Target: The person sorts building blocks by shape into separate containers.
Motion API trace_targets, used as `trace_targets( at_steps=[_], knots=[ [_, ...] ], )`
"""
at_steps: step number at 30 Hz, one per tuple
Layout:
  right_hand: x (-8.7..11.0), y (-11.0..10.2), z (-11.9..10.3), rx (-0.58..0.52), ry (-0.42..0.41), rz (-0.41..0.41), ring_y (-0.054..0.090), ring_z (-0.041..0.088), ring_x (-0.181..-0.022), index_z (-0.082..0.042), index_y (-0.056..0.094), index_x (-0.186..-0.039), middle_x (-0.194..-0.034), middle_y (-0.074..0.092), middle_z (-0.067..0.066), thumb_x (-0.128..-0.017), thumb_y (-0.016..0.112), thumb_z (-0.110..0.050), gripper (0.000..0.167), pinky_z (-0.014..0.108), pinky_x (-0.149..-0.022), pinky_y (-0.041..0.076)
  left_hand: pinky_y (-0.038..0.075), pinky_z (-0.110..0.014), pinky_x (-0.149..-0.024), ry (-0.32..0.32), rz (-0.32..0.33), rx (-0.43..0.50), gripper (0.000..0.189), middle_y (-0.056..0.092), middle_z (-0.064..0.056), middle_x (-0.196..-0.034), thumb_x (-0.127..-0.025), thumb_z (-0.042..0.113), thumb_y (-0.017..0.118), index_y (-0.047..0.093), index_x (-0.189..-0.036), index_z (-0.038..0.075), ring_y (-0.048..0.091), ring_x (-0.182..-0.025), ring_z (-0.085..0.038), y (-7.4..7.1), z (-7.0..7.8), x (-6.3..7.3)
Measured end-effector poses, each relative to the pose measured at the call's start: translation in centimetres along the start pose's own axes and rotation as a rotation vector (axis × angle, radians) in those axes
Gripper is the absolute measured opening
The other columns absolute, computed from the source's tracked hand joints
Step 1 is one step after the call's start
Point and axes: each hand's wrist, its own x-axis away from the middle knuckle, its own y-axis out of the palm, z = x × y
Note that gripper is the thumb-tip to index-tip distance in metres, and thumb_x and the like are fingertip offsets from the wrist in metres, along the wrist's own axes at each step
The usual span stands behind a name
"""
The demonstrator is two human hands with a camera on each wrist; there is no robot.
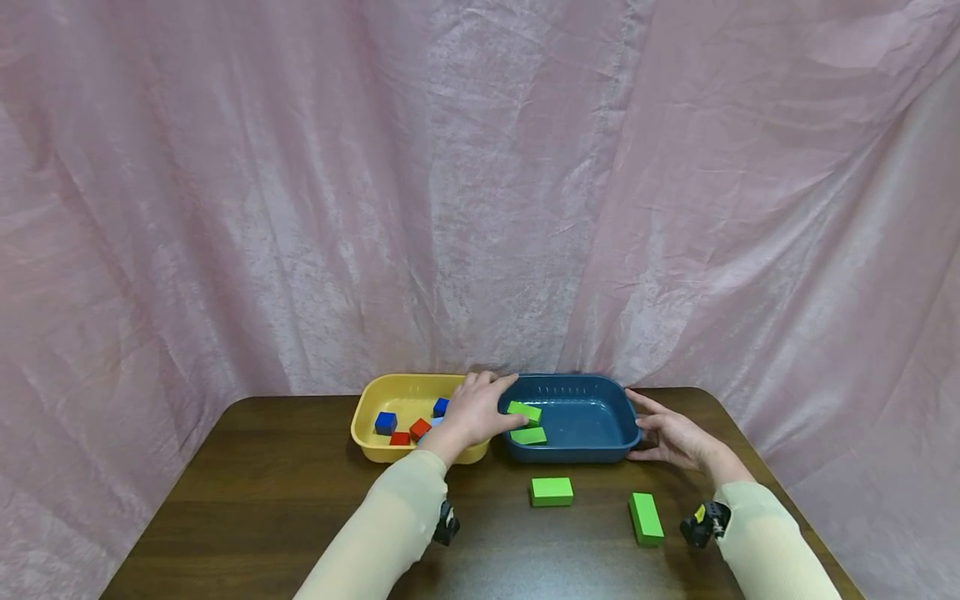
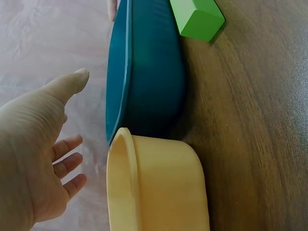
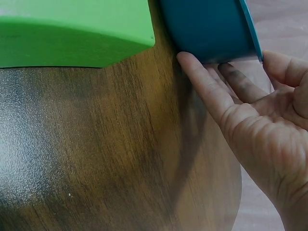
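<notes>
My left hand (image 1: 476, 408) hovers over the place where the yellow bin (image 1: 375, 450) and the blue bin (image 1: 577, 456) meet, thumb apart from the fingers and nothing held. In the left wrist view its fingers are loosely bent, away from both rims. At the blue bin's right end, my right hand (image 1: 675, 437) spreads its fingers against the outer wall, seen close in the right wrist view. Two green blocks (image 1: 528, 436) lie at the left end inside the blue bin. Red blocks (image 1: 420, 429) and blue cubes (image 1: 386, 423) sit in the yellow bin, partly hidden by my left hand.
On the brown table (image 1: 300, 500), one green block (image 1: 551, 492) lies in front of the blue bin. Another green block (image 1: 646, 519) lies farther right, near my right wrist. A pink curtain (image 1: 480, 208) hangs behind the table's back edge.
</notes>
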Motion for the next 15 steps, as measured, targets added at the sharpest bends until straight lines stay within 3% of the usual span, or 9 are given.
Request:
trace_targets(
  at_steps=[7,15],
  knots=[
    [-0.1,-0.1,0.1,-0.009,-0.001,-0.002,0.028,0.048,-0.146,-0.022,-0.003,-0.166,-0.164,0.007,0.033,-0.11,0.031,-0.006,0.068,0.066,-0.103,0.044,0.037,-0.05,-0.112,0.035,0.011,-0.001,0.08,0.05,-0.006,-0.146,-0.089,0.064,0.069,0.045,-0.157,0.029,0.041,-0.133,-0.028,-0.4,0.2,0.2],
    [0.0,0.1,0.0,-0.01,-0.007,-0.006,0.031,0.047,-0.145,-0.021,-0.004,-0.166,-0.164,0.006,0.033,-0.11,0.031,-0.006,0.067,0.066,-0.102,0.044,0.041,-0.05,-0.11,0.097,0.008,0.009,0.078,0.05,-0.005,-0.147,-0.091,0.066,0.066,0.044,-0.157,0.031,0.042,-0.134,-0.028,-1.5,1.3,0.6]
  ],
)
